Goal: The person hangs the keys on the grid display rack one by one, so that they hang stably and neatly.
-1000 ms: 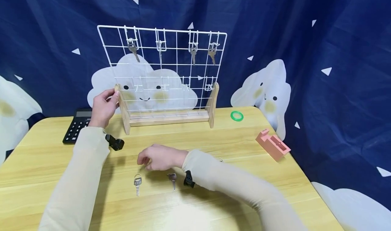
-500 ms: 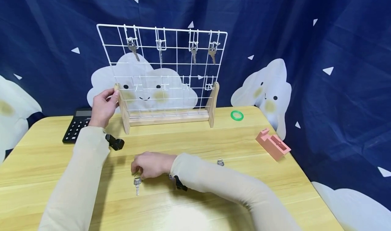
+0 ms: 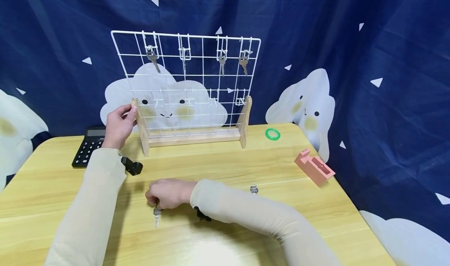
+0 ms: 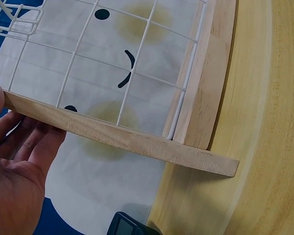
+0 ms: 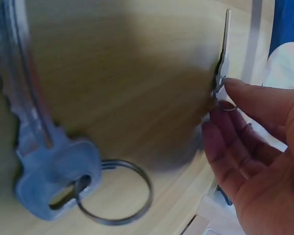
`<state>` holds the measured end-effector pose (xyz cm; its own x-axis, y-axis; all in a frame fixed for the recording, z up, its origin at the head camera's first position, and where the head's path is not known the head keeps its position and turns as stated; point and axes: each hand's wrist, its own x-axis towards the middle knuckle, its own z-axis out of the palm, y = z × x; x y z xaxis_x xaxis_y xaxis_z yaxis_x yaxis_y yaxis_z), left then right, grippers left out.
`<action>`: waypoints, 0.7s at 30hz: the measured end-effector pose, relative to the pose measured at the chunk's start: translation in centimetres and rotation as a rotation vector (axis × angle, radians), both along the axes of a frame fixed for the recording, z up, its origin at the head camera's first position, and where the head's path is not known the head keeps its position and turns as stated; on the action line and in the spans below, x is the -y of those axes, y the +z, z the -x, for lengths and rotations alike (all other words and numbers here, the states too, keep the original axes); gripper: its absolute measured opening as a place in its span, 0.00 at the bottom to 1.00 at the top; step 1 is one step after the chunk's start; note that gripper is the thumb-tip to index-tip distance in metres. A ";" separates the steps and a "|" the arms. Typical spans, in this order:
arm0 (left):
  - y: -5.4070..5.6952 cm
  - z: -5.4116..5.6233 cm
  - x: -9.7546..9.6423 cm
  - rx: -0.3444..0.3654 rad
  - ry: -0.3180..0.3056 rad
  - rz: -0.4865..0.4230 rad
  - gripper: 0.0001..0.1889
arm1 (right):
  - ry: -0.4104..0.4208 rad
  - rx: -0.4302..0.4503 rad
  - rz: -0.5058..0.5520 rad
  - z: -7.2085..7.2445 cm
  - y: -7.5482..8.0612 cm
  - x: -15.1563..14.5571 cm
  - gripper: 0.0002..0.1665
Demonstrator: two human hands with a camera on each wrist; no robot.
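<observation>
The key lies on the near part of the surface, at the fingertips of the right hand. Its ring end is the one at the hand; its blade points back toward the person, away from the wire rack, so its long axis runs across the line of the right forearm. Those fingers curl about the ring, with the thumb against the key's head; how firm the hold is, I cannot tell. The left hand is well apart, its fingers gripping the rack's wooden post, so the right is the nearer. The rack stands beyond both the key and the right hand.
</observation>
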<state>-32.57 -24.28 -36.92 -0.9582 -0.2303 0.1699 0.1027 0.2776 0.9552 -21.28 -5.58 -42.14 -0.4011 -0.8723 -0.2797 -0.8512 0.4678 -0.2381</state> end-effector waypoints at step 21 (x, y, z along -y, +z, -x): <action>-0.1 0.0 0.0 -0.023 -0.001 -0.009 0.29 | -0.036 0.153 0.202 2.0 3.1 -2.5 0.04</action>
<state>-32.57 -24.23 -37.07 -0.9544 -0.2308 0.1895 0.1246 0.2691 0.9550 -23.23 -3.11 -39.02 -0.3997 -0.9024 -0.1609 -0.7815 0.4272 -0.4548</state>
